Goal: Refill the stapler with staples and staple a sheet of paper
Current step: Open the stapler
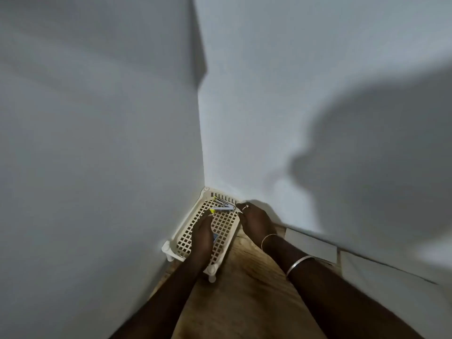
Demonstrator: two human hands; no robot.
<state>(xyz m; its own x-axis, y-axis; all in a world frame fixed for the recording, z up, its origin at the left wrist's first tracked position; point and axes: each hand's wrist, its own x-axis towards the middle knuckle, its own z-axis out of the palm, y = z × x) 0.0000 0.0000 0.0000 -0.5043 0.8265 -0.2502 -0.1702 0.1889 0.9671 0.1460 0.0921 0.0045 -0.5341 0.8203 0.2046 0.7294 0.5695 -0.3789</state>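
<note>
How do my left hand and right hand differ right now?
The left hand lies over the tray, fingers stretched; the right hand sits at its right edge, fingers curled, pinching the stapler by its end. The right hand wears a ring and bangles; the left shows none. Both reach toward the stapler.

Two pale, bluish-white walls meet in a corner straight ahead: the left wall [97, 143] is plain and dim, the right wall [269, 94] brighter. High up, a boxed-out section [199, 45] juts from the corner, its side face in shade. A large soft shadow [379, 155] spreads over the right wall. Below, a wood-grain table [244, 302] runs into the corner, and pale rectangular tiles [310, 243] line the right wall's foot.
</note>
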